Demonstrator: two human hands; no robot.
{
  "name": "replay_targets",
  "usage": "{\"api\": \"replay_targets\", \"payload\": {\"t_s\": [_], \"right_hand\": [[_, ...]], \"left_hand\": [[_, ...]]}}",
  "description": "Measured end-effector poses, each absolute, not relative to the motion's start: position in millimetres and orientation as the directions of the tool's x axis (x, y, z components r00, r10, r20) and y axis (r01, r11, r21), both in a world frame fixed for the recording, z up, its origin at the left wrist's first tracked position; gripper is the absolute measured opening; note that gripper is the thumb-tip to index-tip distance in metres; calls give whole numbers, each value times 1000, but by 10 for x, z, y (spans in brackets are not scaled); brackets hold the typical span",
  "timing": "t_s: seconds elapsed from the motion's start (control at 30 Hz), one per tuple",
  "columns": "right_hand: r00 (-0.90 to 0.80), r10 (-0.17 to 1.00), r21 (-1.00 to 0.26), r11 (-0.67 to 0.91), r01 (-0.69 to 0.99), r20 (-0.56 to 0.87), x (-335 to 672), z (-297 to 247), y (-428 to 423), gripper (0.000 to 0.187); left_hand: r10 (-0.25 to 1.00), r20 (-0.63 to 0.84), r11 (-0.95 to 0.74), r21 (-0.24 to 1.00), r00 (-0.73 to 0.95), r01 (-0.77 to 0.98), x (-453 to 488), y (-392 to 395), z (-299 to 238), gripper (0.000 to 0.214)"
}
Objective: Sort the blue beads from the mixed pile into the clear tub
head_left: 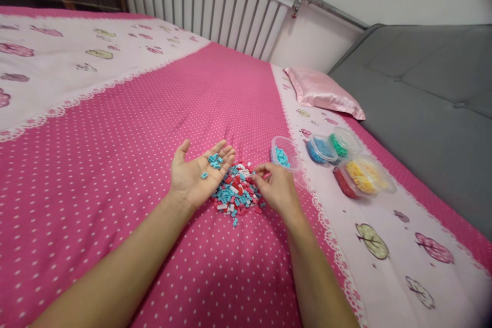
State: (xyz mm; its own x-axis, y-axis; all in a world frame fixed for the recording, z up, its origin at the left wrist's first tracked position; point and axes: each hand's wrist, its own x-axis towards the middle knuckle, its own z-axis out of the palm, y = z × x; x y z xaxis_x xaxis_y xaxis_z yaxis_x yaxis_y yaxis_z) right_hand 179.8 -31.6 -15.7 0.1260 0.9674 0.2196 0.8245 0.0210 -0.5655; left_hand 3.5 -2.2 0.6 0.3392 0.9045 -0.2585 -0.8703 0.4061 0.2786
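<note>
My left hand (198,174) is palm up with its fingers stretched out, holding several small light-blue toy bricks (216,160) on the fingers. One more such brick lies nearer the palm. Below and right of it is a loose pile of small bricks (236,192) in light blue, white, red and pink. Over the pile's right side, my right hand (274,184) is closed in a pinch on a tiny light-blue brick (253,173). Just beyond that hand stands a clear plastic tub (291,151) with light-blue bricks in it.
Farther right are clear tubs of blue pieces (317,149), green pieces (338,144), yellow pieces (359,177) and red pieces (345,183). Everything lies on a pink dotted bedspread (215,97). A pink pillow (323,89), grey headboard (423,82) and white radiator (207,0) border the bed.
</note>
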Motion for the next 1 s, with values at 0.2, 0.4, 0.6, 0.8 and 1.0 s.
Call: {"api": "replay_targets", "payload": {"t_s": [0.2, 0.4, 0.6, 0.8, 1.0], "right_hand": [[295, 787, -732, 271, 625, 543, 1767, 70, -417, 17], [469, 525, -694, 409, 593, 710, 1692, 295, -573, 18], [468, 450, -640, 400, 656, 760, 1608, 375, -653, 14], [357, 585, -646, 415, 640, 729, 1565, 312, -624, 14], [248, 661, -606, 389, 694, 708, 1559, 259, -596, 16]], "left_hand": [[874, -223, 481, 264, 433, -836, 49, -35, -7, 76], [804, -172, 594, 202, 569, -779, 69, -66, -11, 81], [745, -163, 667, 170, 647, -726, 107, -112, -28, 83], [703, -165, 711, 139, 692, -689, 136, -138, -17, 85], [708, -177, 706, 148, 684, -693, 141, -147, -5, 84]]}}
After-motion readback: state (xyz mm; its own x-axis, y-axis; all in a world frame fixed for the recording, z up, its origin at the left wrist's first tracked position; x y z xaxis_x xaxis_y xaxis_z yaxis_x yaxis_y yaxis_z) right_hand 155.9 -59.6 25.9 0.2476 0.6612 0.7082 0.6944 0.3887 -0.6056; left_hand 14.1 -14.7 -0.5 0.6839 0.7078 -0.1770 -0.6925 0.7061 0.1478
